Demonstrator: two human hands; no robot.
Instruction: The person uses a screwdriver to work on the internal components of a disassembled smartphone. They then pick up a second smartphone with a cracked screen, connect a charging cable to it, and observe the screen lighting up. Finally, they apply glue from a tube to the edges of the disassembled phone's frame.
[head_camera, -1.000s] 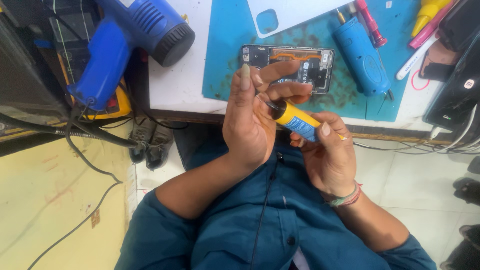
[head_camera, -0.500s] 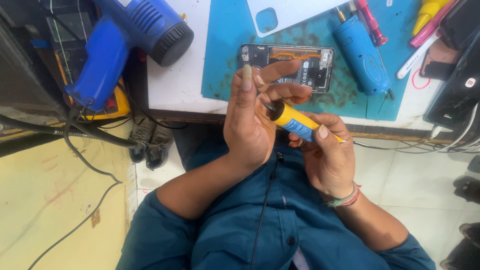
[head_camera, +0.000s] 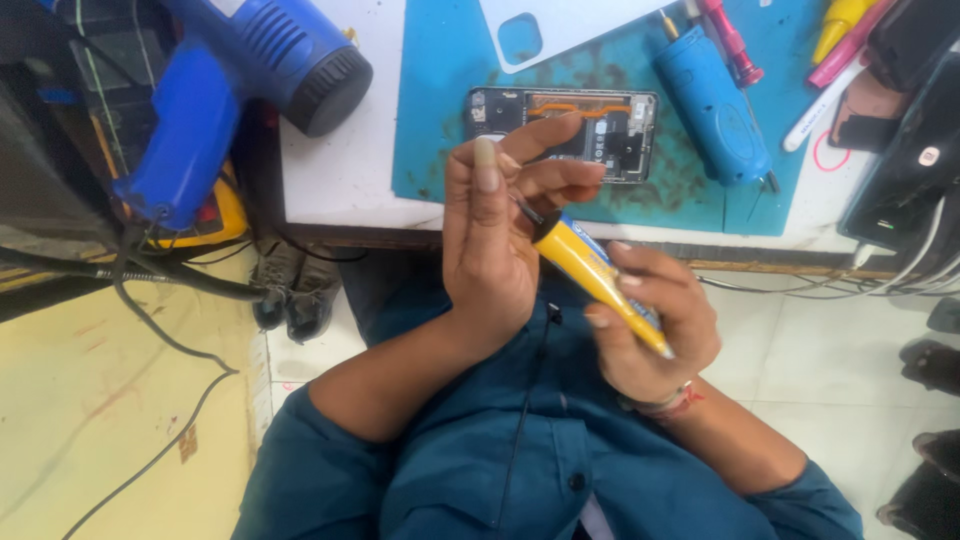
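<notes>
Right hand (head_camera: 650, 320) wrapped around yellow glue tube (head_camera: 598, 275); left hand (head_camera: 495, 240) fingers curled, pinching tube's black nozzle (head_camera: 530, 215).

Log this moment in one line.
right hand: holds yellow tube | left hand: pinches its black tip | opened phone: on teal mat

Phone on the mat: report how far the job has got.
Done: the phone lies opened on the mat, its white cover off beside it. In hand: the right hand holds a yellow tube, and the left hand pinches its black tip. Left, it seems: the cover is not yet back on the phone.
</notes>
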